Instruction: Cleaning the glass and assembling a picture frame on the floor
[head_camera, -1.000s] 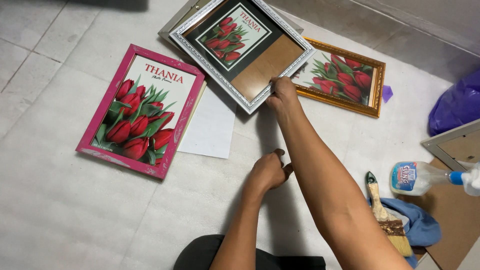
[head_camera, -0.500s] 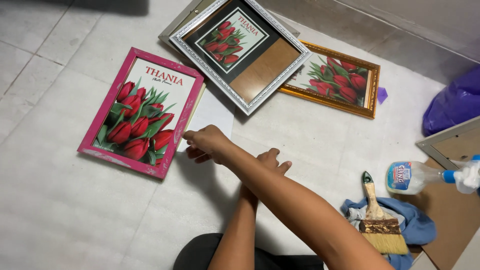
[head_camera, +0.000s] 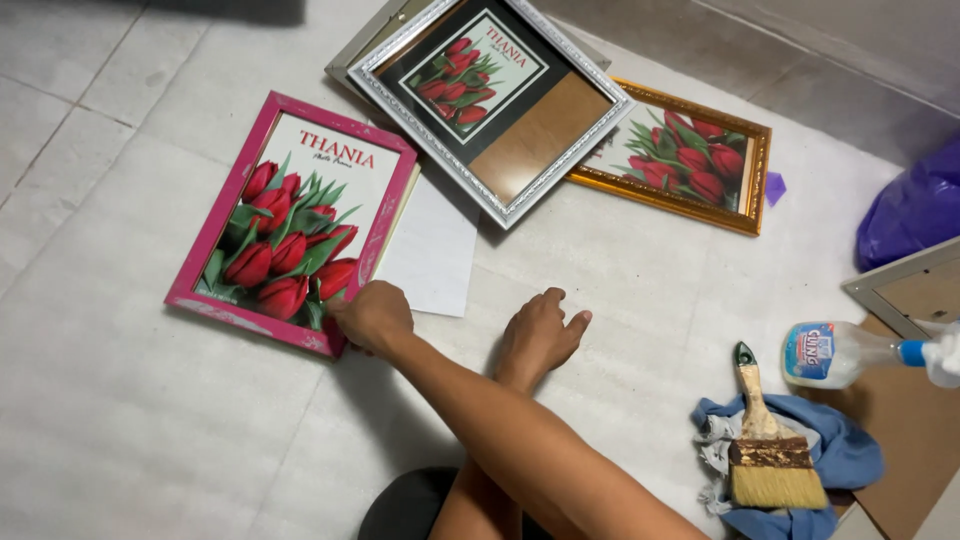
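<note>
**Hand on the pink frame**

My right hand (head_camera: 372, 318) crosses over to the left and grips the near right corner of the pink frame (head_camera: 292, 222), fingers curled on its edge. My left hand (head_camera: 540, 335) rests flat on the floor tiles (head_camera: 130, 440), fingers loosely spread. The frame lies on the floor, left of a white sheet (head_camera: 432, 252).

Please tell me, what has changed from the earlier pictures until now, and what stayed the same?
The right hand left the silver frame and crossed over the left arm to the pink frame, now touching its lower right corner. The left hand stayed flat on the floor. Neither hand visibly grips anything. The three frames, the white sheet, the brush on the blue cloth and the glue bottle did not move.
</note>
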